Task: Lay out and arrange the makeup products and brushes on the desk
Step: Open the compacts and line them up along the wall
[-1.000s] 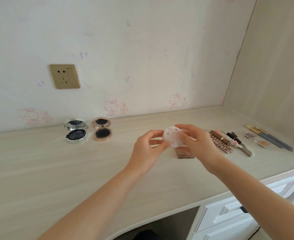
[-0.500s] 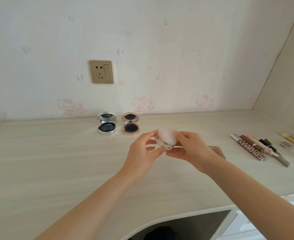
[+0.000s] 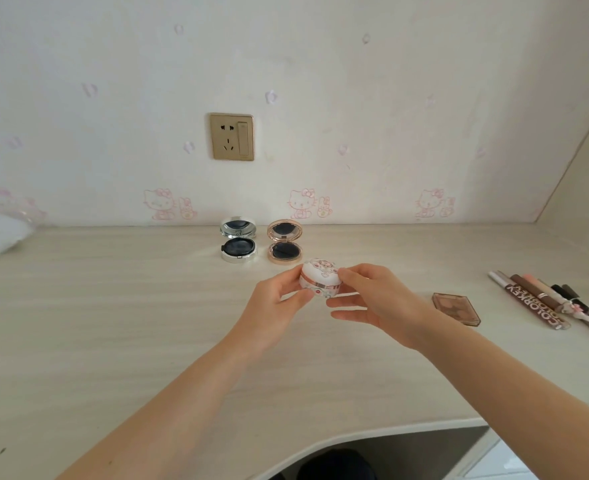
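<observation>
You hold one small round flowered case (image 3: pixel 320 277) over the middle of the surface (image 3: pixel 113 323), between both hands. Your left hand (image 3: pixel 275 303) grips its left side with thumb and curled fingers. Your right hand (image 3: pixel 379 303) pinches its right side, its lower fingers stretched loose. Just behind stand two open compacts, a silver compact (image 3: pixel 238 245) beside a gold compact (image 3: pixel 284 247). To the right lie one brown palette (image 3: pixel 455 308) and a row of pencils (image 3: pixel 542 299), too crowded to count.

— What's the jar (image 3: pixel 319 277) like?
— Glossy and smooth under my fingers (image 3: pixel 355 273), with a shiny metallic band.
— The counter (image 3: pixel 113 323)?
— Matt, pale wood grain. The far silver compact (image 3: pixel 238 244) and rose-gold compact (image 3: pixel 284 241) look polished.
</observation>
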The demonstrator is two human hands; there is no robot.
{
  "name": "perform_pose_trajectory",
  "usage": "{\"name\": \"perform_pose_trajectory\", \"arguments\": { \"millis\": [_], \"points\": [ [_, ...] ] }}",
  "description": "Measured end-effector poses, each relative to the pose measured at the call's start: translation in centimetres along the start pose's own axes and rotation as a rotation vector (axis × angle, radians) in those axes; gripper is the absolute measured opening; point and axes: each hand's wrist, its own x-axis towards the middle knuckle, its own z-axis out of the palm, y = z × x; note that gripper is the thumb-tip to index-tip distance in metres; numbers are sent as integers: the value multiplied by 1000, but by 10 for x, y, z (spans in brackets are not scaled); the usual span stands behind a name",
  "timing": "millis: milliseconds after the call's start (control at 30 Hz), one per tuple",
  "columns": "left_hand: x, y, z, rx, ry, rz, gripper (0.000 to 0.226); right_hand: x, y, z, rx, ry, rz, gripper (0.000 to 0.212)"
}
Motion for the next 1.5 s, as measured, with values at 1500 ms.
{"name": "perform_pose_trajectory", "arguments": {
  "millis": [1500],
  "points": [
    [-4,-7,8,296,133,-42,41,3,10,12,-779,25,-451,51]
  ]
}}
